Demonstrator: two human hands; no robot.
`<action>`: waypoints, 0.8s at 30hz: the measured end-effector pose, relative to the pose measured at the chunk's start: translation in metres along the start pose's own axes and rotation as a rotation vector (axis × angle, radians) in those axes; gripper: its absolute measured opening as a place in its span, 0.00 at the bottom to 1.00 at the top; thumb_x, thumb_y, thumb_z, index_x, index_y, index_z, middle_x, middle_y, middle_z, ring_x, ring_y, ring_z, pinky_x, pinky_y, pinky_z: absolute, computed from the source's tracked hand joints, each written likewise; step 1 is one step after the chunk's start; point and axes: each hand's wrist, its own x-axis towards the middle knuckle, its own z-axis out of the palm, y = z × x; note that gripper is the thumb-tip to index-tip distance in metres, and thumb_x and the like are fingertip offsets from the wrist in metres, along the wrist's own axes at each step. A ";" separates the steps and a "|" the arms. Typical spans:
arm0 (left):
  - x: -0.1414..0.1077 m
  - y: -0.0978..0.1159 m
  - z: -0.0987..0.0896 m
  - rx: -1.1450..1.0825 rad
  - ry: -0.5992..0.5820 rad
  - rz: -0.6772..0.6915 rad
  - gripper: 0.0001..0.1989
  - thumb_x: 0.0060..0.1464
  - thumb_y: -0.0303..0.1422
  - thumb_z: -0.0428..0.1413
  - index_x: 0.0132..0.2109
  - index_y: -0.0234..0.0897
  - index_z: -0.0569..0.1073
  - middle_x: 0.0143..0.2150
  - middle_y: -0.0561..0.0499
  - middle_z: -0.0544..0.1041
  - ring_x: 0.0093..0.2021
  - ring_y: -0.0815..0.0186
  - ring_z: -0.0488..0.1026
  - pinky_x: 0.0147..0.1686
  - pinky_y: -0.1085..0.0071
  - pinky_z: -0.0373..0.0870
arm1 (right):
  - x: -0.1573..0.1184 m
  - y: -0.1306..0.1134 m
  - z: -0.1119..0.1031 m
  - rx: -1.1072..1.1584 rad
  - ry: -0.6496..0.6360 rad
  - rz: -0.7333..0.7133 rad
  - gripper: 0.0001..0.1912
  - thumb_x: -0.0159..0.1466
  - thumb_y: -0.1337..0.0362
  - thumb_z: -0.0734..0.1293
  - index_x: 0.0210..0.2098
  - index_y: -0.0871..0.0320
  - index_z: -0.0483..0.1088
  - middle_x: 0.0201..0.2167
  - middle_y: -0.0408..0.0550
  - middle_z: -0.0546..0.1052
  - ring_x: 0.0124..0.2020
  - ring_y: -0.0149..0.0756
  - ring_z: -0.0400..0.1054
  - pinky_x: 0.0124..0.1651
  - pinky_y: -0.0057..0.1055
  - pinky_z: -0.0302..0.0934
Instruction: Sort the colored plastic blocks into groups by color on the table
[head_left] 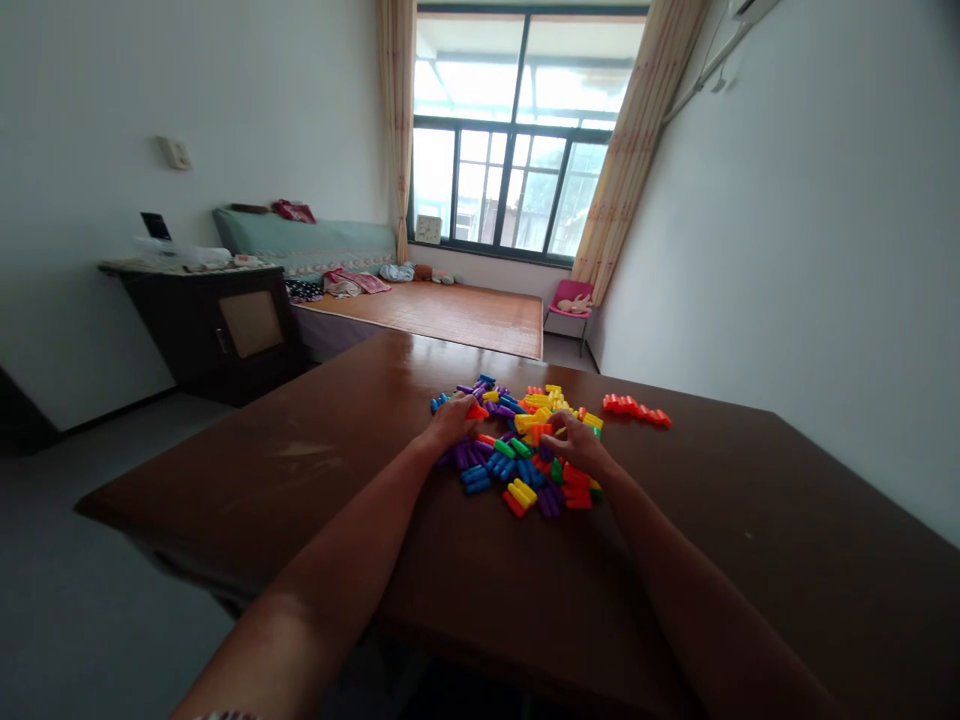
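Presently, the left hand [452, 420] pinches an orange block [477, 412] at the left of the pile [506, 467], which lies on the brown table [300, 480]. The right hand [576, 440], fingers curled narrow, is at a second block [540, 432], also orange; grip cannot be told. An orange row [637, 410] lies apart, rightward.

Bare hands and forearms, a patterned trim at the feed's limit.
From my remote seat I see a slim left hand [448, 422] and right hand [581, 442], both bare, as are the forearms [337, 560]. On the left, outside the tabletop's [247, 490] near edge, I catch a dark-and-light patterned strip [226, 715], too cropped to tell band from cuff.
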 end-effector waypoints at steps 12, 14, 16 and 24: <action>-0.004 0.025 0.000 -0.107 0.069 0.210 0.20 0.56 0.34 0.57 0.56 0.41 0.74 0.58 0.45 0.72 0.59 0.56 0.66 0.60 0.59 0.60 | -0.006 -0.011 0.007 0.229 0.227 -0.187 0.10 0.61 0.57 0.65 0.35 0.53 0.60 0.44 0.50 0.77 0.43 0.39 0.73 0.46 0.40 0.68; -0.006 0.039 0.003 -0.193 0.056 0.311 0.23 0.57 0.34 0.58 0.60 0.42 0.70 0.61 0.46 0.70 0.61 0.57 0.64 0.62 0.60 0.59 | -0.006 -0.022 0.014 0.324 0.194 -0.210 0.10 0.61 0.58 0.66 0.40 0.53 0.62 0.44 0.50 0.77 0.44 0.39 0.73 0.48 0.40 0.69; -0.007 0.050 0.006 -0.243 0.015 0.373 0.22 0.59 0.35 0.56 0.60 0.42 0.70 0.59 0.45 0.72 0.60 0.58 0.66 0.60 0.61 0.61 | -0.006 -0.029 0.020 0.361 0.139 -0.225 0.13 0.62 0.57 0.66 0.44 0.54 0.65 0.45 0.50 0.77 0.44 0.39 0.73 0.48 0.39 0.69; -0.004 0.032 0.009 -0.087 -0.035 0.239 0.15 0.60 0.32 0.54 0.52 0.43 0.76 0.51 0.47 0.77 0.55 0.58 0.70 0.59 0.61 0.64 | 0.005 0.019 -0.005 0.125 0.289 -0.020 0.15 0.60 0.62 0.64 0.46 0.54 0.73 0.39 0.47 0.80 0.39 0.41 0.75 0.45 0.40 0.70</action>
